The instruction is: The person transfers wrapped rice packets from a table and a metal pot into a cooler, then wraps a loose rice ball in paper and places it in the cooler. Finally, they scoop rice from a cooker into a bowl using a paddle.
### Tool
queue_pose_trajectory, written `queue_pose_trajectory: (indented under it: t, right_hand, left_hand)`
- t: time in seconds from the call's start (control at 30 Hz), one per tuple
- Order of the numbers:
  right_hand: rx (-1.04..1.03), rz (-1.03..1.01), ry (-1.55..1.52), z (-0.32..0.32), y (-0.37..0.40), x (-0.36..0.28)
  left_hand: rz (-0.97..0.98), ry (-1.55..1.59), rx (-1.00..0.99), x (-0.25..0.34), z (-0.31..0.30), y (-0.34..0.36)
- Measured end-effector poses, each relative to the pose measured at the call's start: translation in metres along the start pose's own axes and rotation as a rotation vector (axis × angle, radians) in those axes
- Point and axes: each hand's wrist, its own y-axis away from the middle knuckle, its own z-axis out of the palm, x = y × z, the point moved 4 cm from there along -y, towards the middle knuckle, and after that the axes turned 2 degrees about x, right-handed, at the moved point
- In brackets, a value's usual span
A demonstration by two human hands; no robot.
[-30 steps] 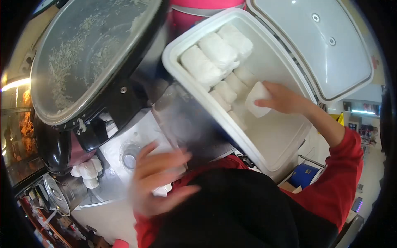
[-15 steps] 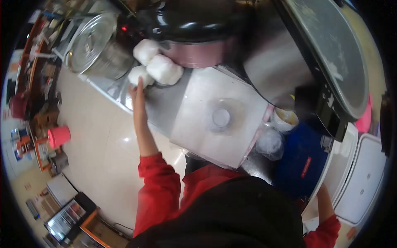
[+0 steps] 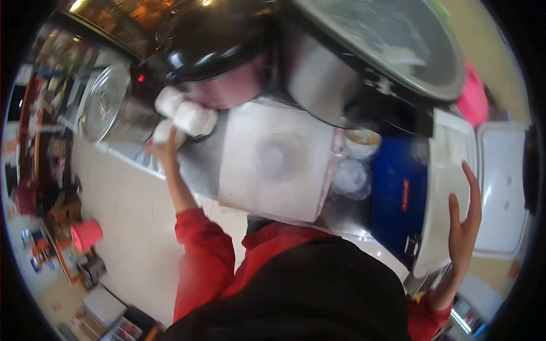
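My left hand point(image 3: 164, 145) is at the near side of a stack of white round things point(image 3: 195, 118), its fingers touching the lowest one; what they are is blurred. Over the white rim of a blue cooler box point(image 3: 397, 199), my right hand point(image 3: 465, 219) is raised with thumb and fingers spread, nothing between them. A pale square board point(image 3: 244, 187) bearing a small round translucent thing point(image 3: 274, 156) lies between the hands. Right of the board are a clear wrapped bundle point(image 3: 350, 177) and a white bowl with something yellowish point(image 3: 363, 142).
A lidded metal pot point(image 3: 105, 105) stands at the left, a black and pink pot point(image 3: 224, 85) behind the board. At the back right is a large grey-rimmed vessel point(image 3: 455, 85). A white lid point(image 3: 503, 193) lies far right; a pink bin point(image 3: 87, 235) stands on the floor.
My right hand has come up from low beside the cooler and now shows its spread fingers above the rim. The view has shifted; my left hand stays at the white things.
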Motion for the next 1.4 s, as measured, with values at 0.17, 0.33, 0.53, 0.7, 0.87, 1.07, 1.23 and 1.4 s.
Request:
queue_pose_trajectory:
  t: [0.17, 0.33, 0.53, 0.7, 0.87, 1.07, 1.23, 1.4]
  right_hand:
    - [-0.175, -0.231, -0.626, -0.009, 0.001, -0.069]
    - [-0.098, -0.571, -0.784, 0.027, 0.031, -0.102]
    - [-0.067, -0.217, -0.859, 0.008, 0.047, -0.034]
    - [0.128, 0.224, -0.537, -0.024, 0.065, 0.051]
    - [-0.088, 0.535, -0.261, 0.023, 0.050, 0.142]
    - [-0.280, 0.466, 0.044, 0.102, 0.053, 0.188]
    - [-0.354, 0.446, -0.189, 0.135, 0.057, 0.228]
    - [-0.491, 0.556, -0.354, 0.153, 0.063, 0.261]
  left_hand:
    - [0.250, 0.322, -0.322, 0.165, -0.111, 0.077]
    - [0.450, 0.471, -0.771, 0.274, -0.124, 0.202]
    - [1.106, 0.382, -1.143, 0.369, -0.081, 0.339]
    - [0.905, 0.774, -1.090, 0.400, -0.063, 0.347]
    - [0.603, 0.636, -0.527, 0.302, -0.051, 0.233]
    - [-0.133, 0.204, -0.122, 0.055, -0.048, 0.077]
    - [-0.329, 0.353, -0.439, 0.023, -0.005, 0.050]
    - [-0.190, -0.230, -0.189, 0.048, 0.003, 0.030]
